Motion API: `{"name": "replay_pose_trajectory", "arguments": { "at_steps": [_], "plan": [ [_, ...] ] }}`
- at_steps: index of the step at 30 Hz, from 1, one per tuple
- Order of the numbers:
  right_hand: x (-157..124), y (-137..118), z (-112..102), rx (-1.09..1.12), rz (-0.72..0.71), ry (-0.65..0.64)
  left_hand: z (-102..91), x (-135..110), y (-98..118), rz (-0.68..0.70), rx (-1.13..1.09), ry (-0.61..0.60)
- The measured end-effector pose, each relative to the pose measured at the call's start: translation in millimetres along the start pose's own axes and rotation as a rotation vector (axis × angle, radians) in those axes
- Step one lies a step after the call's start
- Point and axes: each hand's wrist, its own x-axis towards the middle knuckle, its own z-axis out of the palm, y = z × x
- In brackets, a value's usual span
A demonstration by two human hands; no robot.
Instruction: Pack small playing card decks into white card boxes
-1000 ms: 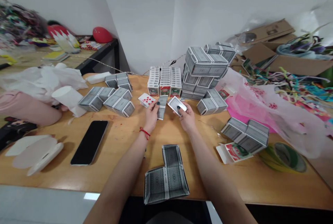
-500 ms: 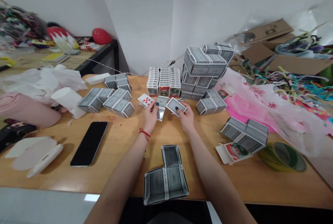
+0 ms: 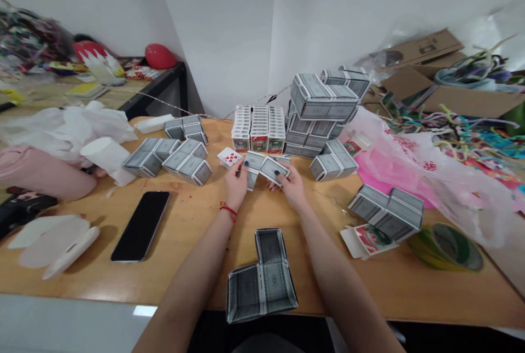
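Observation:
My left hand (image 3: 237,182), with a red string at the wrist, pinches grey-backed playing cards (image 3: 255,160). Between the fingers of my right hand (image 3: 292,184) is another grey-backed playing card (image 3: 272,170), tilted, its left edge close to or overlapping the left-hand cards; whether they touch I cannot tell. A small stack of face-up cards with red hearts (image 3: 228,157) lies just left of my left fingers. Nearer my body, between the forearms, sits an open L-shaped piece folded from cards (image 3: 262,282). Part of one more card shows behind my right fingers.
Rows of card boxes (image 3: 259,128) stand at the back, beside a tall stack of folded-card blocks (image 3: 322,101). More L-shaped blocks (image 3: 186,161) are at left and right. A phone (image 3: 141,226) lies left; green tape (image 3: 447,246) and an opened card box (image 3: 371,239) lie right.
My right hand has shifted slightly left, bringing its card nearer the left-hand cards, and its fingertips now show beneath the card. My left hand has moved slightly left.

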Motion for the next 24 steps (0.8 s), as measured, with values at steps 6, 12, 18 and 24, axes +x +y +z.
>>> {"name": "replay_pose_trajectory", "arguments": {
  "at_steps": [6,12,18,24],
  "plan": [
    [0.6,-0.1,-1.8,-0.049,0.002,-0.015,-0.6,0.0,-2.9,0.014,0.028,-0.002],
    [2.5,1.9,-4.6,-0.034,0.022,-0.015,-2.1,0.7,-4.6,0.055,0.080,-0.051],
    [1.4,-2.6,-7.2,-0.083,0.033,-0.026,-3.4,0.4,-2.9,0.096,0.112,-0.079],
    [2.3,-2.7,-9.4,-0.134,0.026,-0.031,-4.3,-0.6,-0.7,0.168,0.180,-0.084]
  ]
}}
